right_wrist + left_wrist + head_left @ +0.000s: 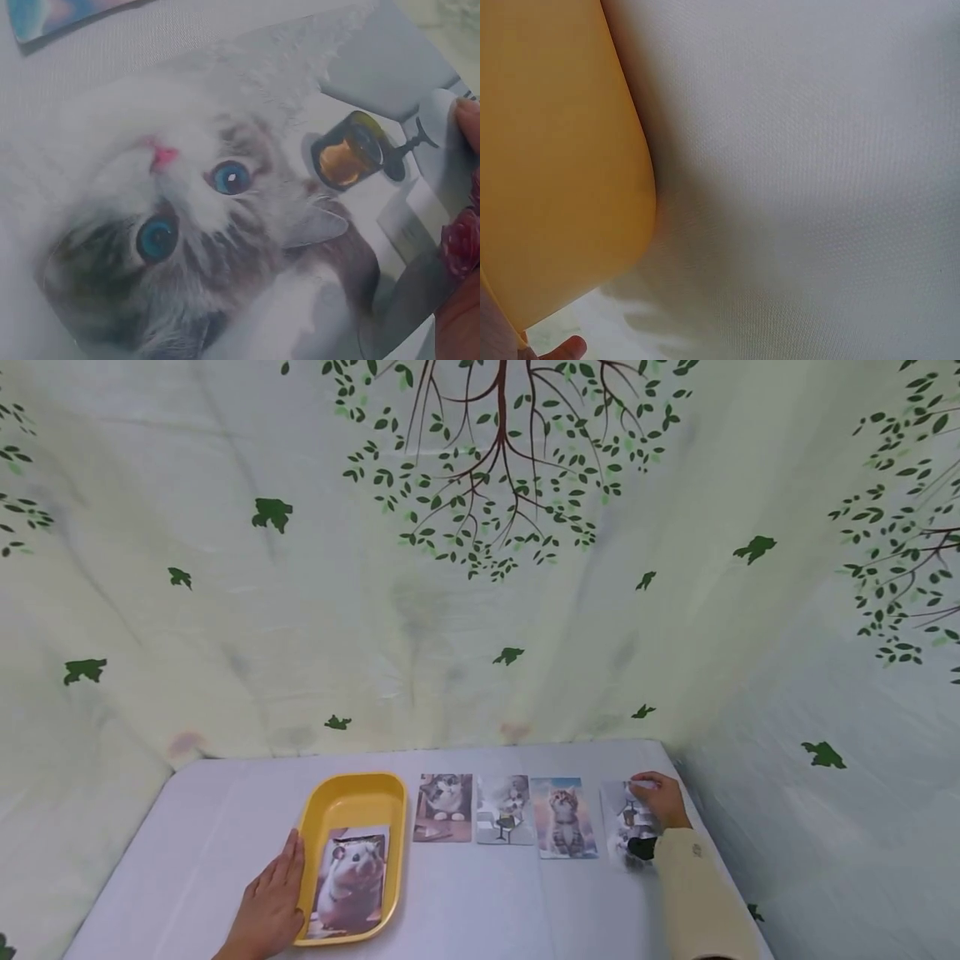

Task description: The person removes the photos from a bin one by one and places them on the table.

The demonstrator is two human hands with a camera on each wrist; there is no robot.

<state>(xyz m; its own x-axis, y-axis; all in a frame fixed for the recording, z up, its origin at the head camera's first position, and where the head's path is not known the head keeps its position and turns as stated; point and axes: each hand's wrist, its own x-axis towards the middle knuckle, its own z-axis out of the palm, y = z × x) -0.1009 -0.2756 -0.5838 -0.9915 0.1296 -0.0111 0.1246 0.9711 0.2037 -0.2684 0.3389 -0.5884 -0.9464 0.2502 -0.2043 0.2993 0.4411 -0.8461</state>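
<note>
My left hand (270,893) lies with straight fingers along the left side of a yellow tray (352,789). Inside the tray is a picture card (351,881) of a hamster. At the right of the table, my right hand (662,800) pinches a picture card (628,818) near its top edge. The right wrist view shows a blue-eyed kitten and a glass cup printed on this card (247,202), with a thumb (469,120) at its edge. A pink rose-shaped ornament (461,240) sits by the fingers. The tray's outer wall (562,165) fills the left wrist view's left side.
Between tray and right hand, a row holds a grey animal card (442,810), a pale animal card (505,810) and a kitten card (564,818). A white cloth (480,902) covers the table. Behind stands a pale curtain (450,693) with leaf prints.
</note>
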